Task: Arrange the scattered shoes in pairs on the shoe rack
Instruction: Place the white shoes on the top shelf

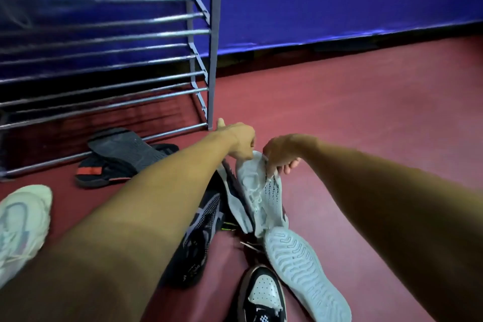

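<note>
Black-and-white sneaker (261, 295) (logo illegible), then grey shoe (261, 191) in right hand (283, 150)

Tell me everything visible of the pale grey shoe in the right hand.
The pale grey shoe is a knit trainer, dark-speckled upper, moulded pale sole, turned on its side and tilted, one end raised, the other down among other shoes. The right hand pinches its upper edge; the left hand is curled at its raised end, grip hidden. It leans against a dark trainer and a second grey shoe lying sole up.

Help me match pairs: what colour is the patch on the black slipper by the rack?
The patch is red; head view.
</note>
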`<state>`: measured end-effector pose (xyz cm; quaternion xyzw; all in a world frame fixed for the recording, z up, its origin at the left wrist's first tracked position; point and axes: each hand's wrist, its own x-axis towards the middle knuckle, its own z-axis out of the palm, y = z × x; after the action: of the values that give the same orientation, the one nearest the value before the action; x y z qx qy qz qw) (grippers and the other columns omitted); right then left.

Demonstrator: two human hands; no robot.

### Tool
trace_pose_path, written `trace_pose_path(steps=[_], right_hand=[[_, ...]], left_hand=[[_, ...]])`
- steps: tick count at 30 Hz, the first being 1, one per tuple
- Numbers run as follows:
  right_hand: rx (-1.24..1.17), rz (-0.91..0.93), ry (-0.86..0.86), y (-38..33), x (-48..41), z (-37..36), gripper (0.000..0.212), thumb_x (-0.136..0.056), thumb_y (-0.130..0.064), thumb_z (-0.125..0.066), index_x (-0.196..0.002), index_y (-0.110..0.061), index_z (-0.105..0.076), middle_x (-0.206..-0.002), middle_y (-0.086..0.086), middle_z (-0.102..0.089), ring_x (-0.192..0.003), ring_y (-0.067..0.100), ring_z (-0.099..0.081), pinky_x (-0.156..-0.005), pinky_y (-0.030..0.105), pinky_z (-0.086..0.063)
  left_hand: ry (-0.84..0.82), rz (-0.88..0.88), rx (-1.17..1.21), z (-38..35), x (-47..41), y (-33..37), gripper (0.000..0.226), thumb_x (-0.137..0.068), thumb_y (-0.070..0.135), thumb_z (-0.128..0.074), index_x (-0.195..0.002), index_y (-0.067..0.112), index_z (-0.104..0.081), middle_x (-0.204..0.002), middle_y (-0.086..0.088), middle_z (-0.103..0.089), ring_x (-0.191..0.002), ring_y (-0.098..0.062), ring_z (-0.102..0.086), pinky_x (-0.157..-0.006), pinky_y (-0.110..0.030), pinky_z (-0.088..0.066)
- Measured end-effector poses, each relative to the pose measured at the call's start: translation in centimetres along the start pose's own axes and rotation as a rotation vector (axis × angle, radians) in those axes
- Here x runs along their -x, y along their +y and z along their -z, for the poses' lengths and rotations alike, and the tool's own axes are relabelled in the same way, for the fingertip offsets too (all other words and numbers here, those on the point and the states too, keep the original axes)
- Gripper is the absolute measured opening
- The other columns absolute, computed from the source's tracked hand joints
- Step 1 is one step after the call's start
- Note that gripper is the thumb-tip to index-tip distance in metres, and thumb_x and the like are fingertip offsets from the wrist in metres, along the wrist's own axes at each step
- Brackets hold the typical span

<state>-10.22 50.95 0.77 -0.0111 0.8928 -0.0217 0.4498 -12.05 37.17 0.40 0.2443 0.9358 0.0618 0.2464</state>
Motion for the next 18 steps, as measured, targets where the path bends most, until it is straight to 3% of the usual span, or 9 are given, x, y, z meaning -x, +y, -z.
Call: trace_pose_path(steps=[2,6,9,11,15,18], right_hand=[[0.070,0.018,0.036,-2.0,2.9,1.5,0.040,-0.090,-0.022,-0.074,-0.121,0.001,-0.065,-0.098,0.014,-0.071,-0.070,0.021,-0.061,-0.046,0.018,-0.045],[0.168,0.051,0.174,-6.6,7.7,4.5,0.036,-0.089,-0.018,-0.074,-0.120,-0.003,-0.063,-0.077,0.006,-0.064,-0.058,0.016,-0.060,-0.042,0.016,-0.044],[0.163,0.057,0.264,-10.0,10.5,6.1,0.021,-0.086,-0.018,-0.073,-0.103,-0.007,-0.067,-0.069,0.004,-0.064,-0.051,0.013,-0.059,-0.040,0.016,-0.043],[0.108,0.066,0.341,-12.4,11.8,6.4,0.008,-0.085,-0.017,-0.070,-0.086,-0.009,-0.068,-0.063,0.003,-0.065,-0.045,0.011,-0.059,-0.041,0.017,-0.044],[-0.024,0.127,0.461,-16.9,13.1,4.8,0.018,-0.086,-0.032,-0.064,-0.078,-0.016,-0.065,-0.063,0.000,-0.065,-0.052,0.014,-0.063,-0.064,0.030,-0.059],[-0.162,0.187,0.461,-18.6,14.1,4.2,0.015,-0.084,-0.025,-0.070,-0.088,-0.011,-0.070,-0.064,0.005,-0.065,-0.052,0.018,-0.060,-0.053,0.025,-0.051]], left_hand=[[0.063,0.005,0.025,1.9,2.5,-0.4,0.014,-0.083,0.021,-0.065,-0.094,0.016,-0.073,-0.094,-0.001,-0.073,-0.100,-0.024,-0.061,-0.109,-0.057,-0.025],[0.217,0.066,0.059,5.6,7.8,-2.3,0.017,-0.082,0.027,-0.067,-0.092,0.016,-0.074,-0.095,-0.002,-0.072,-0.097,-0.026,-0.063,-0.094,-0.043,-0.040],[0.322,0.098,0.138,7.6,11.9,-4.5,0.020,-0.083,0.030,-0.067,-0.097,0.017,-0.074,-0.101,-0.003,-0.072,-0.099,-0.026,-0.065,-0.086,-0.036,-0.052],[0.368,0.105,0.214,8.4,14.5,-6.3,0.023,-0.085,0.028,-0.066,-0.102,0.015,-0.072,-0.106,-0.005,-0.072,-0.102,-0.027,-0.065,-0.089,-0.036,-0.053],[0.391,0.160,0.293,9.3,19.3,-9.1,0.031,-0.086,0.027,-0.068,-0.114,0.014,-0.071,-0.115,-0.008,-0.071,-0.107,-0.026,-0.064,-0.086,-0.029,-0.050],[0.366,0.185,0.309,9.3,21.8,-10.8,0.031,-0.084,0.025,-0.067,-0.113,0.015,-0.070,-0.105,-0.007,-0.071,-0.100,-0.026,-0.067,-0.072,-0.026,-0.046]])
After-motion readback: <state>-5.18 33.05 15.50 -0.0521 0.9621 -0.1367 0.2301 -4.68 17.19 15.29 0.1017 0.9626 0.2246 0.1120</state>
